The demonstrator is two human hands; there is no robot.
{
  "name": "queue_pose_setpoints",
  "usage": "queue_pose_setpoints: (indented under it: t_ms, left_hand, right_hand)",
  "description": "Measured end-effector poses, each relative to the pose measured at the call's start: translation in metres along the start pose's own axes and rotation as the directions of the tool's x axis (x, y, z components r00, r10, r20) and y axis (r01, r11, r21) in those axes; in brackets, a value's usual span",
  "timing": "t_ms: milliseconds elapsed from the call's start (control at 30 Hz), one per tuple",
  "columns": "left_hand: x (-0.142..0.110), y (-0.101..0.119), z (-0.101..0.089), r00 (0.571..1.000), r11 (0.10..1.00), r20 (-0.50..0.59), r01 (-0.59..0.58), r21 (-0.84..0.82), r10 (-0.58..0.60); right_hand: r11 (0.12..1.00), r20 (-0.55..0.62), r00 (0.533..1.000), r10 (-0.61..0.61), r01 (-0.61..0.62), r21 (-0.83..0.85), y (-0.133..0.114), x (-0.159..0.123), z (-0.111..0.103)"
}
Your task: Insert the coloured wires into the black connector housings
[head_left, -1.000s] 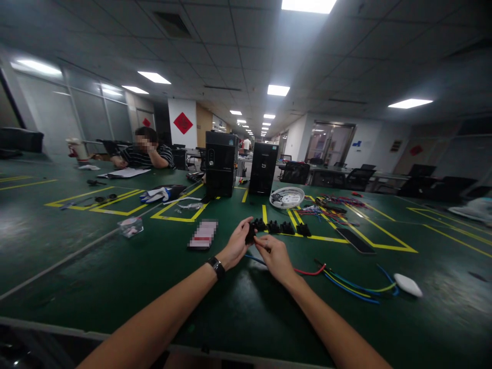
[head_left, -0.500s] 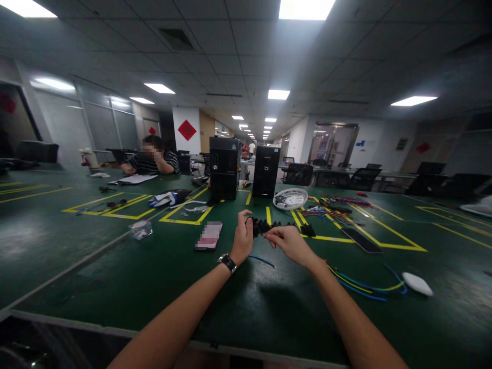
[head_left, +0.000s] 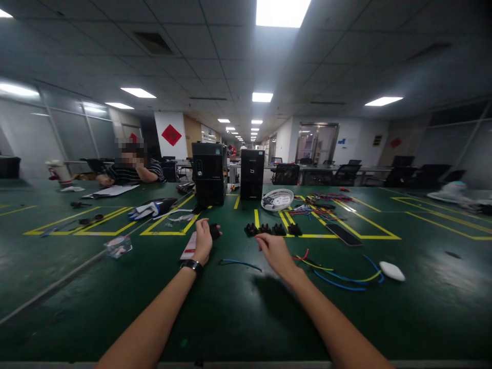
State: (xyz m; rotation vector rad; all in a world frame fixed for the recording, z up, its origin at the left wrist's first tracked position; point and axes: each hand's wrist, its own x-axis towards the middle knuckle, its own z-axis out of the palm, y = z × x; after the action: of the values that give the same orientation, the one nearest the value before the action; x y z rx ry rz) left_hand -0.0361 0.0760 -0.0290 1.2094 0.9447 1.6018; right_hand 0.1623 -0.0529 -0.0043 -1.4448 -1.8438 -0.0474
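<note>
My left hand [head_left: 203, 240], with a dark watch on its wrist, is closed around a small black plastic block [head_left: 216, 231]. It is held above a phone [head_left: 188, 248], which it partly covers. My right hand [head_left: 275, 252] is closed, thumb and forefinger pinched together, just in front of a row of several small black blocks [head_left: 277, 229] on the green table. Whether anything sits in that pinch is too small to make out. On the table between my forearms lies a blue wire [head_left: 241, 263]. Loose red, yellow and blue wires [head_left: 342, 288] lie to the right of my right hand.
Two black computer towers [head_left: 209, 174] stand behind my hands. A white basket [head_left: 265, 201], tangled wires [head_left: 326, 202], a dark flat slab [head_left: 344, 234] and a white rounded object [head_left: 392, 271] lie rightward. Gloves [head_left: 151, 209] and a plastic bag [head_left: 118, 247] lie left. Across the table sits a person [head_left: 134, 169].
My hands have come apart: the left has moved left, over the phone, with a black block, while the right remains near the row. The whole view has shifted sideways.
</note>
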Motion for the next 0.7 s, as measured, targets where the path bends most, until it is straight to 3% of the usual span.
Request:
queue_pose_setpoints:
  t_ms: [67,133,200,267,367,433,467,600,700]
  left_hand:
    - [-0.005,-0.007,0.009,0.988,0.998,0.140,0.056,0.020,-0.059]
    - [-0.009,-0.013,0.020,0.965,0.993,0.240,0.088,0.077,-0.104]
    - [-0.009,-0.017,0.029,0.935,0.977,0.308,0.126,0.171,-0.174]
    - [-0.003,-0.019,0.035,0.906,0.952,0.345,0.158,0.262,-0.245]
    - [0.014,-0.025,0.041,0.893,0.909,0.349,0.135,0.395,-0.285]
    - [0.027,-0.030,0.044,0.895,0.871,0.342,0.093,0.482,-0.285]
    - [0.033,-0.033,0.046,0.899,0.851,0.334,0.074,0.520,-0.282]
    - [0.052,-0.039,0.048,0.933,0.757,0.278,-0.010,0.654,-0.228]
    - [0.056,-0.037,0.046,0.955,0.655,0.251,-0.088,0.751,-0.159]
  right_hand:
    - [0.992,0.142,0.985,-0.096,0.106,-0.070,-0.006,-0.003,0.006]
    - [0.965,0.191,0.974,-0.122,0.161,-0.207,-0.009,-0.003,0.007]
    - [0.923,0.174,0.985,-0.016,0.082,-0.377,-0.003,-0.002,-0.005]
    - [0.846,0.143,0.969,0.203,-0.100,-0.524,0.012,-0.003,-0.024]
    - [0.705,0.160,0.828,0.537,-0.336,-0.625,0.040,-0.006,-0.051]
    - [0.668,0.211,0.744,0.634,-0.389,-0.635,0.051,-0.009,-0.059]
    - [0.667,0.228,0.728,0.647,-0.394,-0.632,0.053,-0.009,-0.060]
    - [0.665,0.210,0.737,0.642,-0.400,-0.630,0.045,-0.006,-0.052]
    - [0.677,0.119,0.810,0.574,-0.387,-0.626,0.040,-0.003,-0.046]
